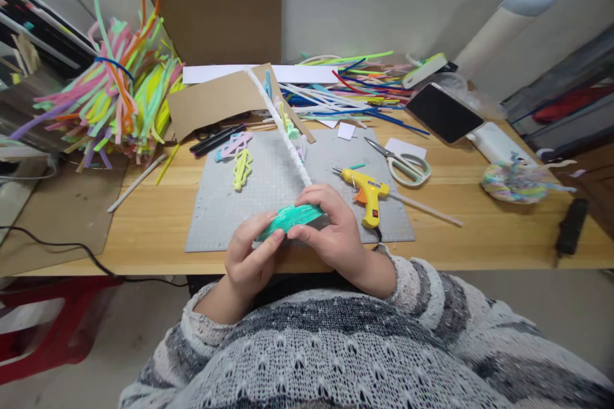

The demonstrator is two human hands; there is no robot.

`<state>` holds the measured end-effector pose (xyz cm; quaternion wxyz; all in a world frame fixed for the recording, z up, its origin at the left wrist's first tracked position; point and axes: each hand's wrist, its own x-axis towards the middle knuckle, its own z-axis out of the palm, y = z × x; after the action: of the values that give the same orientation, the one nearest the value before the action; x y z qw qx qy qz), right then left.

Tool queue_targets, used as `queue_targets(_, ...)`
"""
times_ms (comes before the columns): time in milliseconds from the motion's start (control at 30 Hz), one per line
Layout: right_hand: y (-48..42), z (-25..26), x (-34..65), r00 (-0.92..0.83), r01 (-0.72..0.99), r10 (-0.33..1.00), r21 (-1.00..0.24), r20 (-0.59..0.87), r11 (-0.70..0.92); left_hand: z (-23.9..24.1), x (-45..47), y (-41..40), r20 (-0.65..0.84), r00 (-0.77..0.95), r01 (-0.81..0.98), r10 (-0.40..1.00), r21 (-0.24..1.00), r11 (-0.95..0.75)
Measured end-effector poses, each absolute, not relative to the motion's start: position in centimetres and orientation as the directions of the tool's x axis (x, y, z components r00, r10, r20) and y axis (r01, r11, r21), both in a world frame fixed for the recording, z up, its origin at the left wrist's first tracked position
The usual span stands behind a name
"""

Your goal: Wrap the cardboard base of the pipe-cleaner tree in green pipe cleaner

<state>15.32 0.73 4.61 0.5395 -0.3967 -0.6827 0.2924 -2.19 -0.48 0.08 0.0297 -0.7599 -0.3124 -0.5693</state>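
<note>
Green-topped, the small piece [293, 216] is pinched by my left hand [250, 252] and right hand [333, 227] near the front edge of the grey mat [271, 176]. Mat surface stretches beyond my left fingers; a yellow glue gun [368, 193] narrows the room beside my right.

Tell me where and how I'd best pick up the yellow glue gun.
The glue gun is probably best taken by its handle, coming from your near side: the handle points towards you, while the nozzle, possibly hot, faces left and away. Mind the glue stick jutting from the rear and the cord at the handle's end.
</note>
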Motion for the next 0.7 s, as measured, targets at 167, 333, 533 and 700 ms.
queue_targets(167,0.88,4.14,15.37,-0.097,0.216,0.843,-0.815,0.53,0.538,0.01,-2.34,-0.44,0.881,0.116,0.529,0.459,0.336,-0.779)
queue_targets(333,1.0,3.96,15.65,-0.108,0.186,0.835,-0.814,0.539,0.55,-0.02,-2.29,-0.3,0.88,0.093,0.531,0.465,0.351,-0.771)
queue_targets(533,1.11,4.08,15.9,-0.138,0.102,0.845,-0.841,0.517,0.532,0.11,-2.3,-0.07,0.875,0.07,0.536,0.479,0.372,-0.758)
queue_targets(700,1.41,4.03,16.2,-0.159,0.069,0.884,-0.889,0.439,0.453,0.5,-2.44,0.24,0.856,0.05,0.536,0.514,0.411,-0.737)
